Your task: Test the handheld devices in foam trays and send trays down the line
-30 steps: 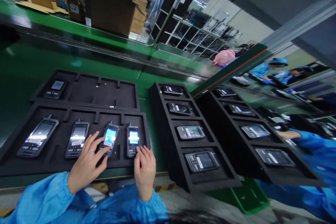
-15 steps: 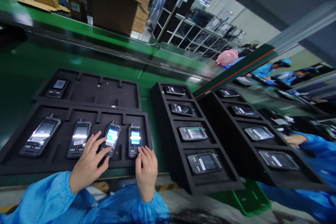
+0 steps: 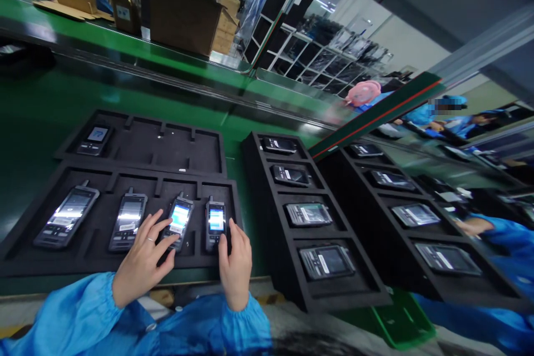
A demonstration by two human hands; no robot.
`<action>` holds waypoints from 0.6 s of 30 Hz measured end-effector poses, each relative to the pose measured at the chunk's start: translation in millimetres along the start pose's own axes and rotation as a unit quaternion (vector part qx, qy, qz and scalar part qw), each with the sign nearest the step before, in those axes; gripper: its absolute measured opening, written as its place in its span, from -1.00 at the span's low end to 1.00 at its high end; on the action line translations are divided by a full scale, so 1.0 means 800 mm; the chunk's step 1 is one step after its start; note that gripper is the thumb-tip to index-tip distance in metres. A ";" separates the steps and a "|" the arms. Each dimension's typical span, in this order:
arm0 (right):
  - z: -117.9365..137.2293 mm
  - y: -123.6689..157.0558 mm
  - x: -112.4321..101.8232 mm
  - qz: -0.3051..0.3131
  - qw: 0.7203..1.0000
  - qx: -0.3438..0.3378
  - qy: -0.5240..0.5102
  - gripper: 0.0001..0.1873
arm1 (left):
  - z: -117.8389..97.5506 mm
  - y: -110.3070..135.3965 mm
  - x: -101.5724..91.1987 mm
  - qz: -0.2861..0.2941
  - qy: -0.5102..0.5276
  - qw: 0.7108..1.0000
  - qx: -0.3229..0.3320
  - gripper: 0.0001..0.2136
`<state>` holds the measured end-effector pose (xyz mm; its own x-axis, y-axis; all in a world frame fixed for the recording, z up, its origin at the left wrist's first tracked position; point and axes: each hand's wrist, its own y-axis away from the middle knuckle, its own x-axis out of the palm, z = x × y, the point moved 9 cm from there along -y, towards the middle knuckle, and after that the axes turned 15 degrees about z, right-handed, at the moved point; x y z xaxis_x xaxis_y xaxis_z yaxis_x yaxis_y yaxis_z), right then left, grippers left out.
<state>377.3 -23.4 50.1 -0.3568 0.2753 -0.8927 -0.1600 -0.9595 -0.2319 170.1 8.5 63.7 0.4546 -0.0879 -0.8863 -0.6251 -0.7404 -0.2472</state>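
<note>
Slanted handset [image 3: 181,219]: grey rigid case, stubby antenna, screen lit blue and white. Lies in the front tray [image 3: 200,260], lower left of the frame, third compartment from the left. Straight handset [image 3: 216,225]: similar build, screen also lit, in the rightmost compartment. Matte black foam for the tray, with roughly rectangular recesses and low ribs between.

Left hand [image 3: 144,260]: fingers spread, nothing gripped; index tip at the keypad of the slanted handset, contact hard to tell. Right hand [image 3: 236,267]: fingers loosely extended, nothing gripped; thumb at the lower right edge of the straight handset.

Near rim of the front tray beneath both hands. Far edge just beside the rear tray [image 3: 167,150]. Narrow strip of glossy green worktop [image 3: 237,166] between front tray and tall tray [image 3: 336,290], mid-frame.

Against half a second ago: right index off the keypad, straighter, now to the right of the straight handset; wider gap to the thumb. Left hand in nearly the same pose.
</note>
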 end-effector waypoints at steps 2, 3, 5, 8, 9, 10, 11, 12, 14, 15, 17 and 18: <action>-0.001 -0.015 0.005 0.024 1.000 0.007 -0.002 -0.55 | 0.000 0.000 -0.001 -0.004 -0.001 1.000 -0.001 -0.77; 0.000 -0.022 0.008 0.034 0.999 0.008 -0.001 -0.55 | -0.001 0.000 -0.001 -0.007 -0.001 1.000 -0.001 -0.77; 0.001 -0.031 0.013 0.044 0.999 0.008 0.000 -0.56 | -0.001 0.000 -0.002 -0.011 0.001 1.000 -0.001 -0.77; 0.002 -0.036 0.018 0.044 0.999 0.002 0.006 -0.58 | -0.001 0.000 -0.002 -0.013 0.005 1.000 -0.002 -0.77; 0.002 -0.036 0.020 0.044 0.999 0.001 0.012 -0.59 | -0.001 0.000 -0.003 -0.014 0.006 1.000 -0.003 -0.77; 0.002 -0.035 0.021 0.044 0.999 0.001 0.018 -0.60 | -0.002 0.000 -0.004 -0.015 0.008 1.000 -0.003 -0.77; 0.002 -0.034 0.022 0.043 0.999 0.001 0.023 -0.61 | -0.002 0.000 -0.005 -0.017 0.009 1.000 -0.004 -0.77; 0.002 -0.032 0.021 0.039 0.999 0.001 0.024 -0.62 | -0.002 0.000 -0.006 -0.019 0.011 1.000 -0.005 -0.77; 0.000 -0.028 0.017 0.019 1.000 0.002 0.012 -0.63 | -0.002 0.000 -0.007 -0.024 0.016 1.000 -0.007 -0.78; -0.002 -0.025 0.014 0.007 1.000 0.002 0.002 -0.63 | -0.002 0.000 -0.008 -0.025 0.018 1.000 -0.008 -0.78; -0.004 -0.019 0.008 -0.014 1.000 0.005 -0.017 -0.66 | -0.001 0.001 -0.008 -0.024 0.020 0.999 -0.008 -0.78; -0.006 -0.017 0.007 -0.021 0.999 0.008 -0.025 -0.67 | -0.001 0.001 -0.007 -0.023 0.019 1.000 -0.008 -0.78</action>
<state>381.7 -9.2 46.6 -0.3946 0.3190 -0.8617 -0.1901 -0.9458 -0.2631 167.6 8.0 69.2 0.5060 -0.0791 -0.8589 -0.5929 -0.7551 -0.2798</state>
